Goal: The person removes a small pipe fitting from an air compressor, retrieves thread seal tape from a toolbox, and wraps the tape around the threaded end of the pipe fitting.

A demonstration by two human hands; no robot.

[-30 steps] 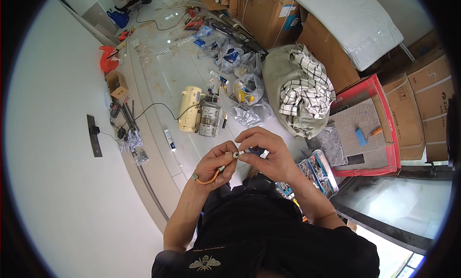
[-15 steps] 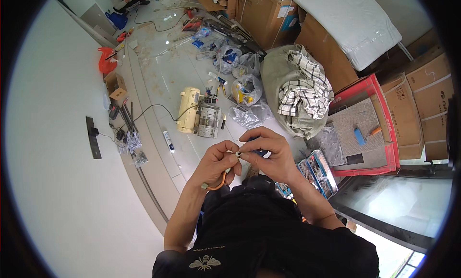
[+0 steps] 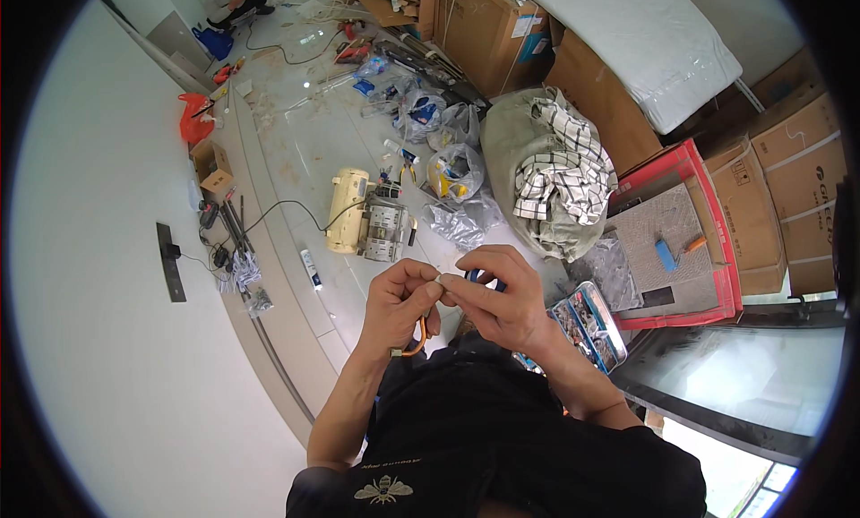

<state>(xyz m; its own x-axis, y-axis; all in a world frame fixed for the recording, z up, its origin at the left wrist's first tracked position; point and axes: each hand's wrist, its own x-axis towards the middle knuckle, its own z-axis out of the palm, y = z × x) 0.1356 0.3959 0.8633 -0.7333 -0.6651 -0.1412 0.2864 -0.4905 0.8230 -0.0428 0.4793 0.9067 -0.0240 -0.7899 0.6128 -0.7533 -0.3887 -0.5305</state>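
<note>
Fingertips of my left hand (image 3: 394, 308) and my right hand (image 3: 506, 303) meet in front of my body. Between them they pinch a small whitish piece (image 3: 438, 281), mostly covered by the fingers. Below the left fingers hangs a curved orange strip or handle (image 3: 416, 345) with a pale end, held within the left hand; its kind does not show clearly. A blue object (image 3: 485, 279) sits tucked in the right hand, partly hidden by the fingers.
A cream tank compressor (image 3: 349, 209) stands ahead on the floor, with a sealant tube (image 3: 311, 269) to its left. Plastic bags (image 3: 455, 171) and a stuffed sack (image 3: 546, 205) lie to the right. An open parts case (image 3: 587, 325) is by my right arm. Another person (image 3: 237, 0) sits far left.
My right fingers have closed further over the small piece, covering its dark opening that showed before. The view has shifted slightly.
</note>
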